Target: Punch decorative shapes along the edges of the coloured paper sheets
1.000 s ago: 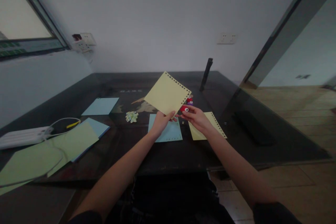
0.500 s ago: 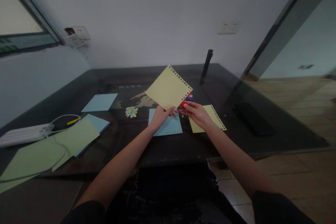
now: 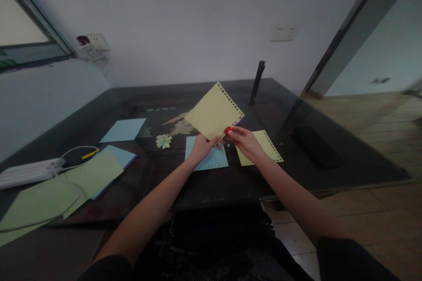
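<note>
Holding the yellow sheet up off the table, the left hand pinches its lower corner between thumb and fingers, while the right hand closes around a small red punch at the sheet's lower right edge, just right of centre in the frame. To my eye the step goes best if the paper stays taut and the punch sits square on the edge, in line with the holes already cut along the upper right side.

That sheet is thin, matt and stiff enough to stand tilted. Below the hands lie a blue sheet and a second yellow sheet with a perforated edge, flat on the dark glossy table. Left of them sits a small heap of pale paper bits. Toward lower left, green paper, a white cable and a white power strip. Farther back a dark upright post stands.
</note>
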Motion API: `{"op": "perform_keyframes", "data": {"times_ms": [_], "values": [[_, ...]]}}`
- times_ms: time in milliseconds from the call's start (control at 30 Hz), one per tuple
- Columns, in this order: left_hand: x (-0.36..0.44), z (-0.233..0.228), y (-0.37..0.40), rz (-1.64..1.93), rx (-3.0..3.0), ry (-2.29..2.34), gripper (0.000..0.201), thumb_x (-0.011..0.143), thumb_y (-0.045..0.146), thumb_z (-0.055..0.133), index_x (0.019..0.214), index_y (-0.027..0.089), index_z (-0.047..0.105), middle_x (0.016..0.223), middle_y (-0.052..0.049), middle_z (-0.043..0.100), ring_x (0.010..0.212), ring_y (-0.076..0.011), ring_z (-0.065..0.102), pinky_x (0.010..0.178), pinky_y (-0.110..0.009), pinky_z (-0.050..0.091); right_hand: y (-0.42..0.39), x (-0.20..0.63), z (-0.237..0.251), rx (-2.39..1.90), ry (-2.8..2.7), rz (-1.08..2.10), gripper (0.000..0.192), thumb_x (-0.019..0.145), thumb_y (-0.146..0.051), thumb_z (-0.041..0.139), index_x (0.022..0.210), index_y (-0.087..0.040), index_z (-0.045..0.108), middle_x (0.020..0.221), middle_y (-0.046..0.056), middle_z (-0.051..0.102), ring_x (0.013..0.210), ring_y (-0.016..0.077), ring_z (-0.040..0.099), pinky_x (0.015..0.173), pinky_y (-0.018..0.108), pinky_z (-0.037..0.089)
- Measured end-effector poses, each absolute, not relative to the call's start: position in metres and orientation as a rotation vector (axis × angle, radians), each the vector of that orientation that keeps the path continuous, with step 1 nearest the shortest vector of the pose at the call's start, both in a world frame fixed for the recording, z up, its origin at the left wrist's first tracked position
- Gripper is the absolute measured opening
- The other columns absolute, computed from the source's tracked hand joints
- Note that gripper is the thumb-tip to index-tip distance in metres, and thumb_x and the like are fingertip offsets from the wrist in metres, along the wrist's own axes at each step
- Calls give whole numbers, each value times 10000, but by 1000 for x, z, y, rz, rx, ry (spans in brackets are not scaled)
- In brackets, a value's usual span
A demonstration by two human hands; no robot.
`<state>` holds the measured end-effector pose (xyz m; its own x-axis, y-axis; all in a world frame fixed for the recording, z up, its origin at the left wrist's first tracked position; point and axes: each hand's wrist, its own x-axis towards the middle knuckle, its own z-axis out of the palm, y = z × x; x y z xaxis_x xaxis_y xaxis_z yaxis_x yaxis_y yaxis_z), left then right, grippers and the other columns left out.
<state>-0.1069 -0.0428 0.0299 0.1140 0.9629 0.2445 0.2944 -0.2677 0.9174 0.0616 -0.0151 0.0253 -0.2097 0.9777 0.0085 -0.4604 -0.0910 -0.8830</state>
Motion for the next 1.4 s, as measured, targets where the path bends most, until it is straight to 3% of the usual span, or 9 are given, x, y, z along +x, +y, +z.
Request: {"op": "perform_keyframes", "data": {"times_ms": [367,1400], "values": [[-107,25,-43,1195,1718,1241,250,828,315,571,910,113,695,730,-62,733,583,-154,652,645,-258,515,-19,59,25,-736,-1031,1520,362,518,-312,858,802,-207,661,858,26,708,833,169,651,872,360,498],[-107,20,-43,1171,1767,1231,273,845,350,546,798,128,698,674,-57,709,546,-142,619,636,-250,503,-20,60,27,-762,-1105,1432,298,556,-304,830,784,-205,667,839,26,705,819,165,644,862,342,483]]}}
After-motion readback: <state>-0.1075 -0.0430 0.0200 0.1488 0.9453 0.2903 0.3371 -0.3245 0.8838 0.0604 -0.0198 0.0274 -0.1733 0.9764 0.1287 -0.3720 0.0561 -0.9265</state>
